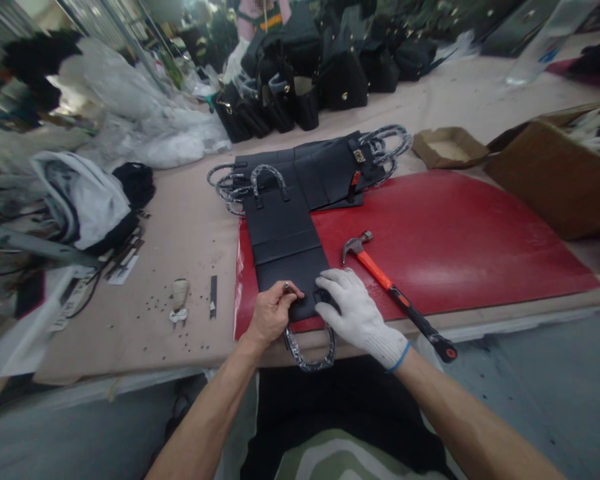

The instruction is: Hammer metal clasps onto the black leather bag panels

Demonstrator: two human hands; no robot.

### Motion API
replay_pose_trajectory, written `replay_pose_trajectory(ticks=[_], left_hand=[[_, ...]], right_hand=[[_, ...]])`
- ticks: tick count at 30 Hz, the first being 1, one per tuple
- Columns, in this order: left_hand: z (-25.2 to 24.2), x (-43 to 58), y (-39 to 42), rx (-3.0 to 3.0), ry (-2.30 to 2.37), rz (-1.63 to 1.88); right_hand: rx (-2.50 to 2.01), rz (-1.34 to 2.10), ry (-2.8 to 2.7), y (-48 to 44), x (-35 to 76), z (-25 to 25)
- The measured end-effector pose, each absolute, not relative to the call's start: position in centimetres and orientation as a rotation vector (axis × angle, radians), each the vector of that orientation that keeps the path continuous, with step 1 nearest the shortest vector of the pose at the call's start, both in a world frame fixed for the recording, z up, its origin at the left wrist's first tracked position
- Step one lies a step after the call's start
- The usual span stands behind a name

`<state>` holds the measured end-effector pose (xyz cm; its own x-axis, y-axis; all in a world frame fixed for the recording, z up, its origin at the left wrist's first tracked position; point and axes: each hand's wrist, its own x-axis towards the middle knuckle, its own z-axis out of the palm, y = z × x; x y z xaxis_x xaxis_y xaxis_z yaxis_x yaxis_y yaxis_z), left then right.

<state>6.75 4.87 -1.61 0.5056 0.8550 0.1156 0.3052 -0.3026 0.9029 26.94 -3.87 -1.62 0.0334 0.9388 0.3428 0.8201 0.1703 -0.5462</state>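
Note:
A flat black leather bag panel [283,243] with wrapped handles lies on the red mat [445,247], its near handle [310,353] hanging over the table edge. My bare left hand [273,313] pinches a small metal piece at the panel's near edge. My right hand [357,313], in a white knit glove, presses down on the panel's near corner with curled fingers. A hammer [390,287] with an orange and black handle lies on the mat just right of my gloved hand.
More black bag panels [330,167] are stacked behind. Finished black bags [300,87] stand at the back. A small chisel [213,297] and a wooden-handled tool [179,297] lie left of the mat. Cardboard boxes [550,167] sit on the right, plastic wrapping [130,113] on the left.

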Motion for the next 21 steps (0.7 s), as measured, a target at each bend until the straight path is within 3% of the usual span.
replay_pose_trajectory(ticks=[3,6,10,17,21], left_hand=[[-1.7,6.7,4.8,1.834,0.965,0.775],[-1.8,6.7,4.6,1.862,0.947,0.778],[-2.2,6.6,4.3,1.908,0.913,0.797],[-2.5,7.1,4.2,1.998,0.832,0.852],[-2.9,7.2,4.2,2.009,0.798,0.896]], right_hand=[[-1.844,0.059,-1.677,-4.8,29.5,-0.6],[-2.298,-0.106,-1.622,-6.5,32.2,0.5],[-2.714,-0.072,-1.683,-8.2,33.7,0.8],[-2.67,0.344,-1.427,-7.5,34.2,2.8],[-2.106,0.627,-1.276,-8.2,32.3,8.0]])
